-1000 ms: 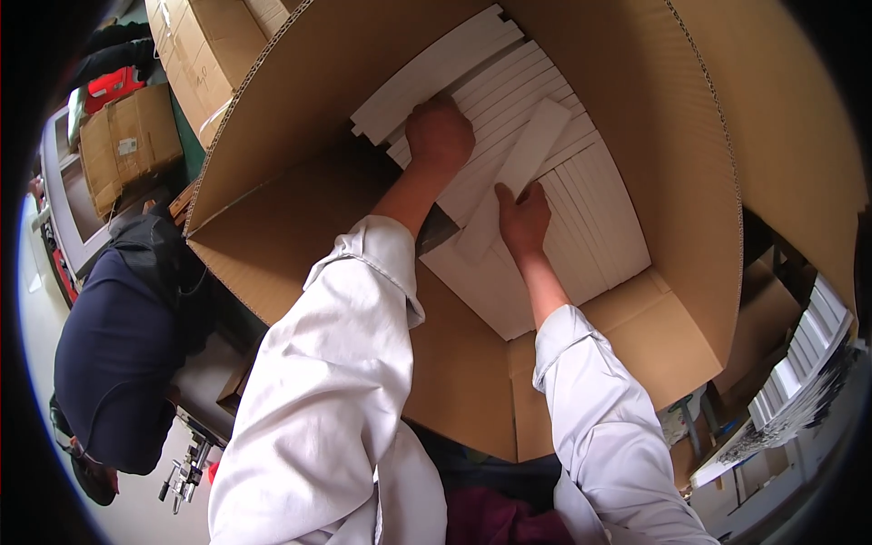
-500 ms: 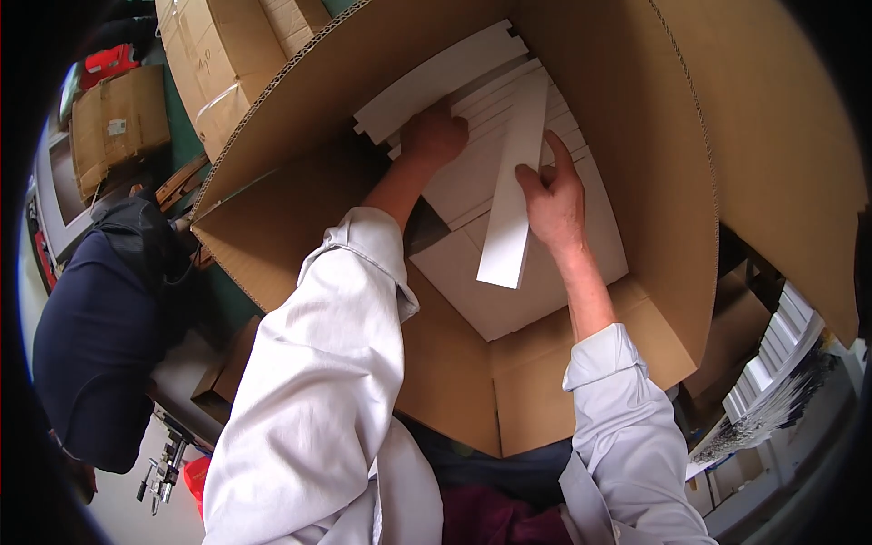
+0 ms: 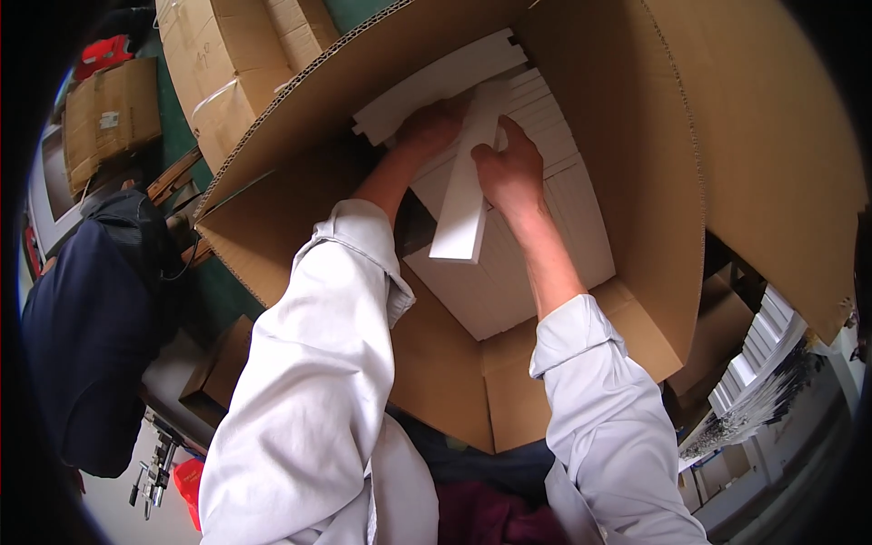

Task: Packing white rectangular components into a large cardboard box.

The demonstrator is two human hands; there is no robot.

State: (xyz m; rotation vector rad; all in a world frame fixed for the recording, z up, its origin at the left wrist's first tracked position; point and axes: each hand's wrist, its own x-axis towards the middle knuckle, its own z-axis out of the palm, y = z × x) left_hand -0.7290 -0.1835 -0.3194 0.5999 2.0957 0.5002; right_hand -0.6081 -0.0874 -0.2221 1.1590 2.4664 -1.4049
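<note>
Deep inside a large cardboard box [image 3: 627, 118], my right hand [image 3: 513, 168] grips a long, narrow white bar-shaped piece [image 3: 459, 204], thumb on its top face. The piece slants from the far middle down toward me, above rows of similar white pieces [image 3: 559, 200] packed flat. At the far left of the rows is my left hand [image 3: 431, 127], beside a wider white piece with notched ends [image 3: 436, 77] that lies along the far side. Its fingers are mostly hidden by shadow and the white pieces. A dark gap [image 3: 416, 222] shows left of the held piece.
Taped cardboard cartons [image 3: 213, 59] stand beyond the box at the left, with another carton [image 3: 111, 123] farther left. A dark blue fabric-covered item [image 3: 91, 336] is at the left. To the right are stacked white strips [image 3: 758, 354]. Metal clamp-like hardware [image 3: 156, 468] sits lower left.
My right hand has carried the white piece leftward, across the front of my left hand. The left hand has shifted slightly left, its fingers now more hidden.
</note>
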